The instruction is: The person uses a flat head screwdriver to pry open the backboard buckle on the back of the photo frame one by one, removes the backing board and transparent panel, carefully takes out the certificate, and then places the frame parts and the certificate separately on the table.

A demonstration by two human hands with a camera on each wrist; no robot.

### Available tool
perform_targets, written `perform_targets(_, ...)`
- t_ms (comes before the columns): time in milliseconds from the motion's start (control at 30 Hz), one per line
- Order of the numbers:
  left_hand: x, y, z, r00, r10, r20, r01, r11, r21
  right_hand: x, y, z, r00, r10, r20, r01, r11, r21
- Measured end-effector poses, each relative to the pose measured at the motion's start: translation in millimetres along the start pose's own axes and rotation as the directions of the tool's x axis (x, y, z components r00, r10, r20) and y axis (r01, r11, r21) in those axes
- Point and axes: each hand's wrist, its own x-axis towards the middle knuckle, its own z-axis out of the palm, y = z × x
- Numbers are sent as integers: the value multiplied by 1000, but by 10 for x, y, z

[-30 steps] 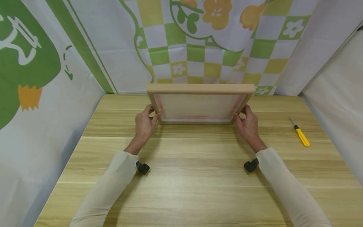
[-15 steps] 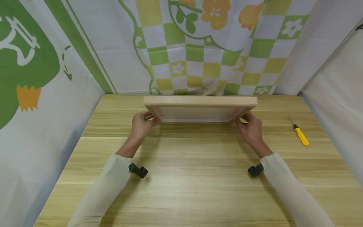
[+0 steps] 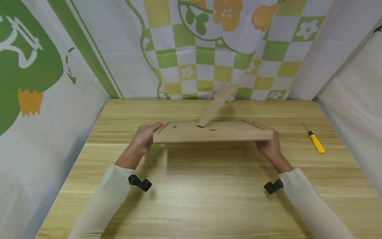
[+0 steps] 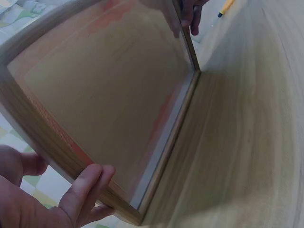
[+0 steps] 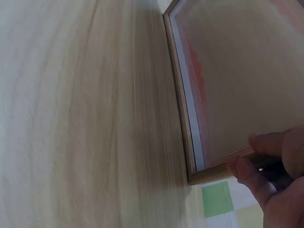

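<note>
A wooden picture frame is tipped face-down toward me over the table, its back showing in the head view. From that back a flat support leg sticks up, slanting to the right. My left hand grips the frame's left side, thumb on the back. In the left wrist view, the fingers lie on the front edge beside the pale, orange-edged picture. My right hand holds the opposite side, partly hidden under it; in the right wrist view its fingers pinch the rim near a corner.
A yellow-handled screwdriver lies on the wooden table at the right. A checked, flowered cloth hangs along the back edge, and pale cloth walls stand on both sides.
The frame has swung from nearly upright to face-down, its top edge coming toward me and lower. Its back and support leg have come into view. Both hands have turned with it, keeping their hold.
</note>
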Motion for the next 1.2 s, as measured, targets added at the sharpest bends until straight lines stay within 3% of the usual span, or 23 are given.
perform_targets(67, 13, -16, -9, 999, -46, 10, 46, 999, 16, -19, -10, -24, 998, 53, 41, -55, 998, 38)
perform_targets(100, 23, -28, -10, 998, -56, 24, 56, 998, 8, -23, -13, -32, 999, 39, 32, -37, 998, -49)
perform_targets(267, 78, -79, -8, 999, -44, 33, 43, 999, 19, -47, -47, -108, 961, 198, 192, -225, 966, 131)
perform_targets(367, 81, -88, -22, 999, -34, 37, 33, 999, 29, -66, -36, -145, 930, 245, 272, -311, 921, 235)
perform_targets(567, 60, -113, -47, 998, -38, 49, 35, 997, 65, -103, 22, -170, 888, 266, 376, -425, 786, 449)
perform_targets(733, 81, -199, -49, 998, -27, 55, 23, 996, 83, -95, 98, -135, 850, 330, 410, -501, 744, 442)
perform_targets(867, 98, -270, -37, 999, -5, 41, 2, 997, 76, -106, 127, -78, 845, 359, 395, -512, 757, 406)
perform_targets(1000, 109, -313, -2, 1000, 2, 14, -3, 996, 89, -124, 144, -48, 844, 370, 389, -506, 789, 347)
perform_targets(1200, 109, -368, 41, 999, 6, -33, -1, 989, 151, -146, 158, 8, 837, 367, 407, -517, 774, 366)
